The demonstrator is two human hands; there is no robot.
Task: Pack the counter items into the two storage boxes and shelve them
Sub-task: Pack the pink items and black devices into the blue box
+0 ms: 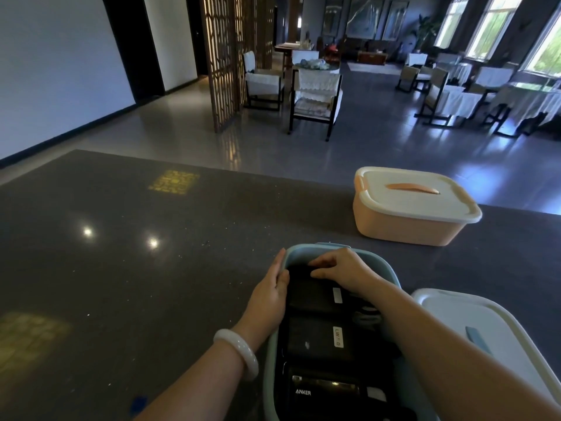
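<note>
At the bottom centre of the frame the open blue storage box (269,378) sits on the dark speckled counter (121,238), packed with dark items. Nearest the lower edge lies an Anker power bank (321,390). Above it is a labelled black case (315,341), and at the far end of the box a second black case (306,294).

The left hand (270,296), with a white bangle (236,350) on its wrist, holds the box's left rim near the far corner. Its thumb is hooked over the edge and its fingers lie along the outer wall. The right hand (340,268) reaches into the far end of the box, with its fingers curled onto the top edge of the second black case and pinching it.

Just to the right of the box, at lower right, its white lid (455,311) lies flat on the counter with a blue handle (476,338) on top.

Further back, right of centre, the peach storage box (403,226) stands closed under a cream lid (425,202) with an orange handle (411,187), well apart from the blue one.

Beyond the counter's far edge a shiny floor runs to a wooden lattice screen (221,56) at upper centre-left and white-covered chairs (315,95). Bright windows (498,22) fill the upper right.
</note>
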